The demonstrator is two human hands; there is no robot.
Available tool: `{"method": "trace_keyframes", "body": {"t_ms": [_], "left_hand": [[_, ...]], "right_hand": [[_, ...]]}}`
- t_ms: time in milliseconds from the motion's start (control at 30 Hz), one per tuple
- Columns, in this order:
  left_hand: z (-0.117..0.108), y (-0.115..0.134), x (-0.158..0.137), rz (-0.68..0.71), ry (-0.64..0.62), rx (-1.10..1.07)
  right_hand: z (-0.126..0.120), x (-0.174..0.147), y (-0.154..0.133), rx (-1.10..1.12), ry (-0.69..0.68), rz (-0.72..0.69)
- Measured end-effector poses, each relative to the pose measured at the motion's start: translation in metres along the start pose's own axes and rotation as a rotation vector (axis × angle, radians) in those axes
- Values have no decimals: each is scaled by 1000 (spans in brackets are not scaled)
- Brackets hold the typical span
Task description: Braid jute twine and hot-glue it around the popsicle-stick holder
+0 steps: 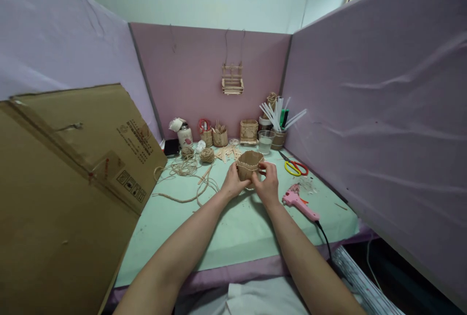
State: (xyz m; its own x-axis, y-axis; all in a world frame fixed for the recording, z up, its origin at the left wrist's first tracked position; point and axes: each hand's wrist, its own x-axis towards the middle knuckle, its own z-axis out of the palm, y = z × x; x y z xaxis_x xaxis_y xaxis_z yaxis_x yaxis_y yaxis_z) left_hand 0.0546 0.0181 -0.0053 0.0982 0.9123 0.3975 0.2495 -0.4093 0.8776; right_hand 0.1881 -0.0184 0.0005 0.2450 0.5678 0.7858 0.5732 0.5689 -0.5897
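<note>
Between my two hands is a small brown pot (pixel 248 165) that looks wrapped in burlap, its open mouth tilted toward me. My left hand (pixel 234 182) grips its left side, thumb across the lower front. On the right side my right hand (pixel 267 183) holds it with thumb in front and fingers around the wall. The pot's underside is mostly hidden by the hands. Right of my right hand lies a pink glue gun (pixel 301 203) with a black cord. Left of my left hand, loose twine (pixel 182 200) trails across the table.
A large cardboard box (pixel 73 183) leans in at left. Behind the hands stand a twine ball (pixel 207 155), wooden sticks (pixel 228 152), a cup of water (pixel 265 143), a burlap-covered container (pixel 248 131) and a pot of glue sticks (pixel 278 139). Scissors (pixel 296 168) lie at right.
</note>
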Motion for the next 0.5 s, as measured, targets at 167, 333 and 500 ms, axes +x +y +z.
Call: {"method": "trace_keyframes", "body": {"t_ms": [167, 333, 500], "left_hand": [[2, 18, -8, 25, 99, 153], [-3, 30, -22, 24, 94, 264], [-16, 28, -22, 77, 67, 158]], "right_hand": [[-4, 5, -3, 98, 54, 14], [-9, 7, -5, 179, 65, 91], [-9, 5, -5, 213, 74, 146]]}}
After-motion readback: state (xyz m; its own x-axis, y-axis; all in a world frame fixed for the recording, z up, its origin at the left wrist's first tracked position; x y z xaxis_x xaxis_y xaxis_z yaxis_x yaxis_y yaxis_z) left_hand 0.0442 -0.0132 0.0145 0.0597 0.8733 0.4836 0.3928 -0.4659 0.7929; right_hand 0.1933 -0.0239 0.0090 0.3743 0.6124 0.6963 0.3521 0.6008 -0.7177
